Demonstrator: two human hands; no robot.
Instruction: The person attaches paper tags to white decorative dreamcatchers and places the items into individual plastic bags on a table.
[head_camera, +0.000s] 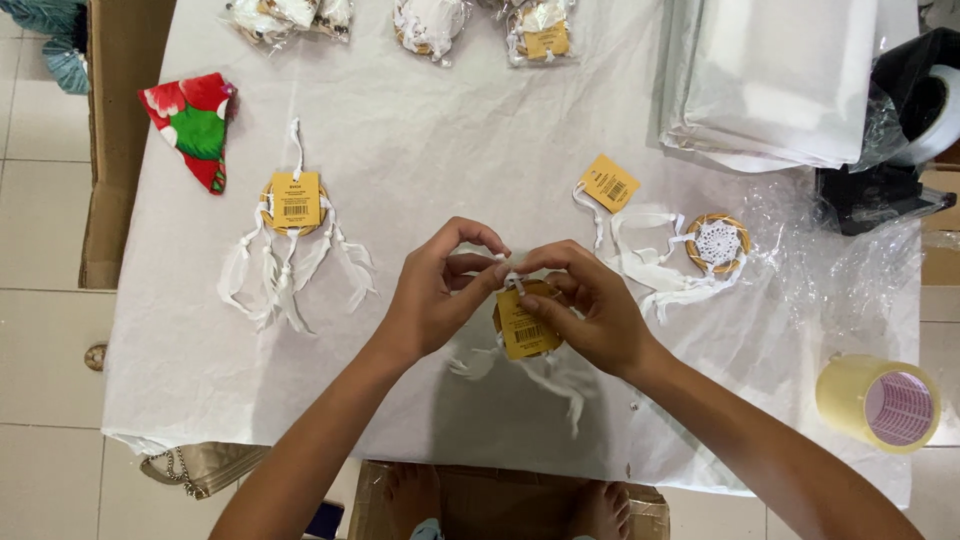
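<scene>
A small dreamcatcher (527, 325) is hanging above the middle of the table, pinched at its white top cord. A yellow card tag is covering most of its hoop, tilting slightly. White ribbons and feathers are trailing below it, drooping toward the table's near edge.

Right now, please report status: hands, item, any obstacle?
Left hand and right hand both pinch the white cord on the small dreamcatcher with yellow tag. Two more dreamcatchers lie aside, apart. Nothing blocks.
</scene>
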